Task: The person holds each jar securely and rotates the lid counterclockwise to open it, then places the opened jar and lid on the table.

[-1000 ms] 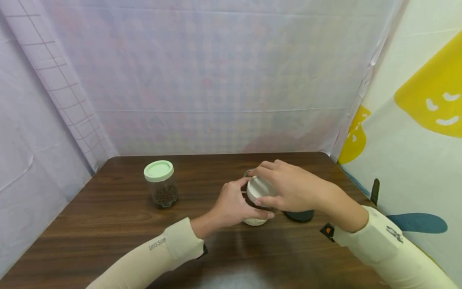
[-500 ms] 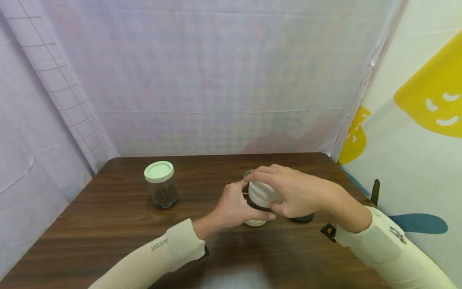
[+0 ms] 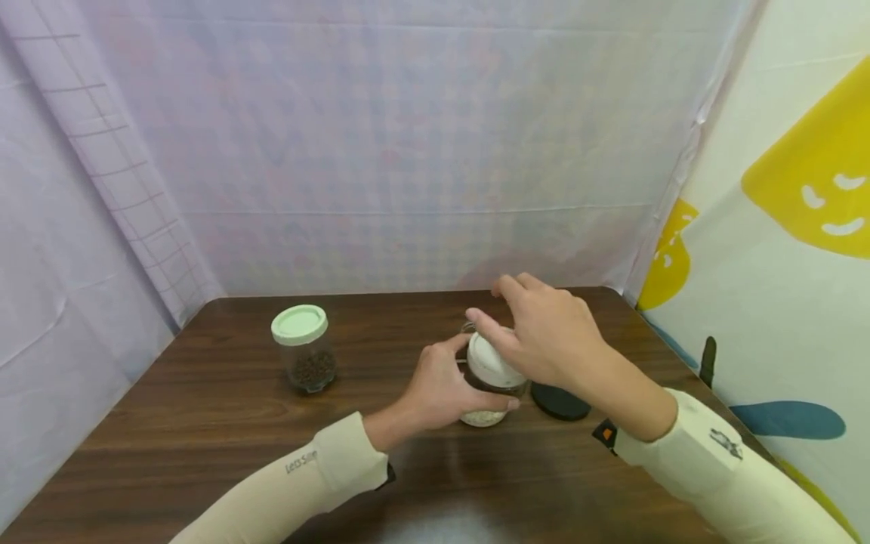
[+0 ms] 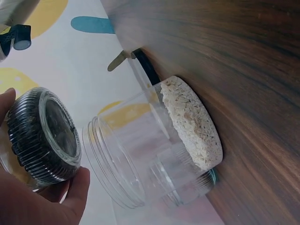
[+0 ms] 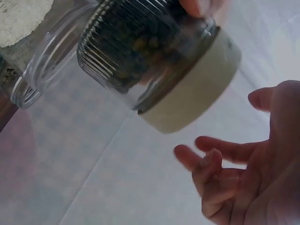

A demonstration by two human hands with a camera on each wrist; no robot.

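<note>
At frame centre, the left hand is gripping the white-lidded jar; the right hand is hovering above, grip apart.

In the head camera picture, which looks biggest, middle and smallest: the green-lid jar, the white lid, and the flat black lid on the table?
1. Green-lid jar, clearly the biggest.
2. and 3. White lid and flat black lid look about alike. The right hand partly covers the white lid, so I won't rank them.
</note>
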